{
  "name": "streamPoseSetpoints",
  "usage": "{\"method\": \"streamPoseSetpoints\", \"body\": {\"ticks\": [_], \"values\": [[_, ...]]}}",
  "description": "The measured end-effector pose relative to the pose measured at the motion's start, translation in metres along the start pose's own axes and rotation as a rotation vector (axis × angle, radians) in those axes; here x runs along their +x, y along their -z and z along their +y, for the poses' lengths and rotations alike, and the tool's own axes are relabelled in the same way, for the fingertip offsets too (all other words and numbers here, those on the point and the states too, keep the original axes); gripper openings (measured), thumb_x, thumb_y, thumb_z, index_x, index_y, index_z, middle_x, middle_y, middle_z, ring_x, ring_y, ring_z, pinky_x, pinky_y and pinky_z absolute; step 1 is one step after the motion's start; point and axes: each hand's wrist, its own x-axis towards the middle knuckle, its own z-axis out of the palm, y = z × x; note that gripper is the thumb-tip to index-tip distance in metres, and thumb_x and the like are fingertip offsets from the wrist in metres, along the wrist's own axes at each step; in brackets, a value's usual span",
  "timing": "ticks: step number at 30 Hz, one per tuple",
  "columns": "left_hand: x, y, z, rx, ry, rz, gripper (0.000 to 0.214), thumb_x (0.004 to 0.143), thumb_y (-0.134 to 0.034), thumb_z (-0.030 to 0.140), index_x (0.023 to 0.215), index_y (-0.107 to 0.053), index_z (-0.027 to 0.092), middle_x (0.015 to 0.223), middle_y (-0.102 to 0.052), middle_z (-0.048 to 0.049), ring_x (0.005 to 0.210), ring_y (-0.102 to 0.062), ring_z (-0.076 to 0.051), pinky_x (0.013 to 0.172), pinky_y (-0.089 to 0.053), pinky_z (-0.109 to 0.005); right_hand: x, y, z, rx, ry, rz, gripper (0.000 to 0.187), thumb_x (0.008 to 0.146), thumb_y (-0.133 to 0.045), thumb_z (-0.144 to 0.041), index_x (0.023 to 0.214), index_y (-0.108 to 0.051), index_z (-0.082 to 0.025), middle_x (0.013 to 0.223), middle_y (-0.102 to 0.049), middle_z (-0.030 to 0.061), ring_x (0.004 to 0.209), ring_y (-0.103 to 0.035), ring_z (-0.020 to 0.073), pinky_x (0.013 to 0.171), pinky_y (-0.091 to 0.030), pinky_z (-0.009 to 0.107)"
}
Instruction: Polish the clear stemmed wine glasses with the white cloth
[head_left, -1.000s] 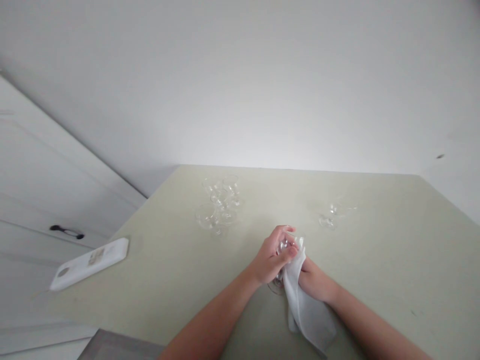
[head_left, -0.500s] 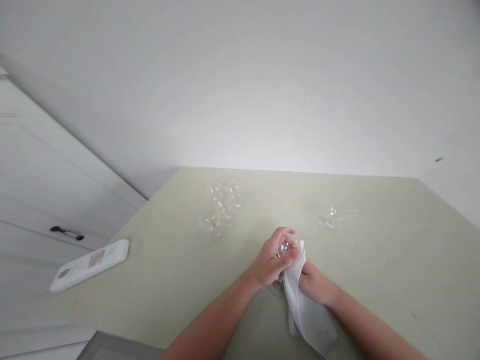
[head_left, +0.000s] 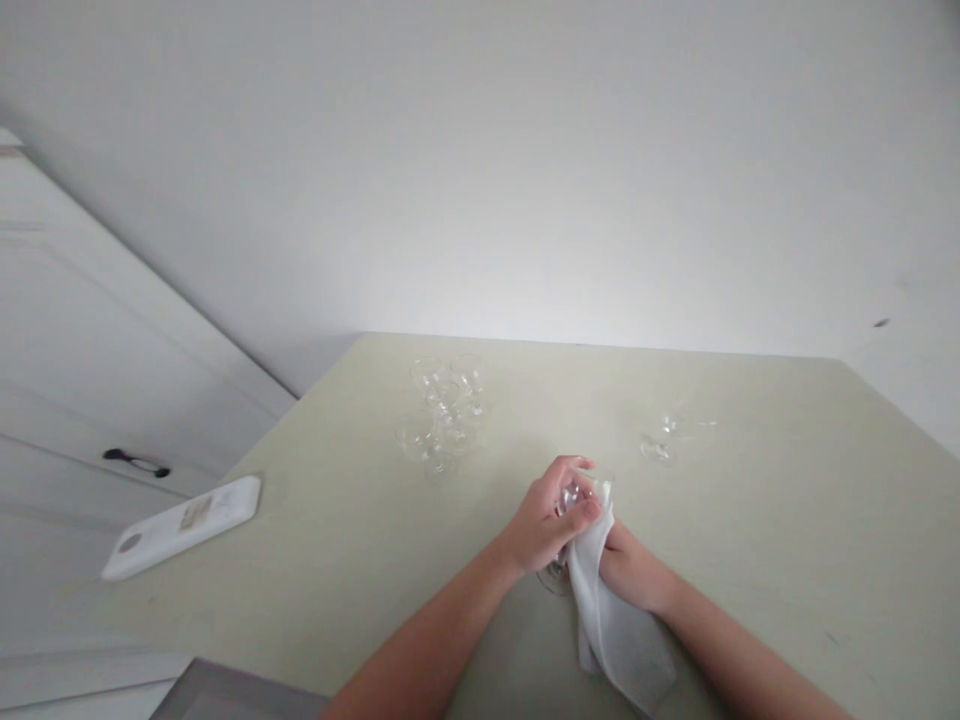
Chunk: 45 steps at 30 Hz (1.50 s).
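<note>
My left hand is wrapped round a clear stemmed glass, which is tilted with its foot toward me and its rim pointing away. A white cloth is pressed against the right side of the bowl and hangs down over the tabletop. Behind the cloth, my right hand grips it at the glass; most of its fingers are hidden. Beyond my hands to the left stands a cluster of several clear stemmed glasses. Farther right, another clear stemmed glass lies on its side.
The pale green tabletop runs back to a white wall. A white oblong device lies at its left edge, near a white cabinet with a black handle. A grey flat object shows at the bottom left.
Both hands keep the same hold on the glass and cloth. Only a very slight shift of the whole view can be seen.
</note>
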Motion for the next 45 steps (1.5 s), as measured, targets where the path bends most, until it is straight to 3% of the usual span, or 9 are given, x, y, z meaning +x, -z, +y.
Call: {"method": "streamPoseSetpoints", "body": {"ticks": [14, 24, 39, 45], "values": [[-0.0009, 0.0008, 0.0012, 0.014, -0.006, -0.011, 0.064, 0.089, -0.063, 0.061, 0.133, -0.048, 0.016, 0.098, -0.062, -0.0068, 0.097, -0.058, -0.021, 0.092, -0.044, -0.034, 0.0001, 0.0008, 0.0051, 0.004, 0.016, -0.042, 0.031, 0.092, -0.055, -0.021, 0.118, -0.071, -0.020, 0.120, -0.073, 0.0078, 0.110, -0.068, 0.0267, 0.103, -0.054, 0.044], [-0.0018, 0.0015, 0.0053, -0.003, 0.019, -0.012, 0.066, 0.086, -0.066, 0.062, 0.131, -0.050, 0.017, 0.097, -0.061, -0.0067, 0.093, -0.057, -0.021, 0.087, -0.045, -0.034, -0.0002, 0.0003, 0.0009, 0.003, -0.004, -0.027, 0.029, 0.092, -0.056, -0.024, 0.116, -0.072, -0.022, 0.115, -0.074, 0.0088, 0.107, -0.069, 0.0292, 0.101, -0.055, 0.048], [0.0013, 0.0025, -0.0035, -0.101, -0.014, -0.011, 0.065, 0.086, -0.065, 0.064, 0.127, -0.051, 0.016, 0.093, -0.061, -0.0057, 0.092, -0.058, -0.021, 0.089, -0.044, -0.034, -0.0017, 0.0006, 0.0041, -0.006, 0.030, -0.046, 0.029, 0.091, -0.052, -0.016, 0.106, -0.076, -0.024, 0.111, -0.076, 0.0043, 0.106, -0.070, 0.0255, 0.097, -0.057, 0.037], [0.0017, 0.0024, -0.0039, -0.104, -0.005, -0.012, 0.065, 0.085, -0.066, 0.064, 0.127, -0.051, 0.015, 0.093, -0.061, -0.0056, 0.091, -0.058, -0.021, 0.087, -0.043, -0.034, -0.0007, 0.0020, 0.0068, -0.031, 0.005, -0.056, 0.026, 0.091, -0.055, -0.021, 0.107, -0.075, -0.021, 0.115, -0.075, 0.0072, 0.109, -0.069, 0.0267, 0.101, -0.055, 0.041]]}}
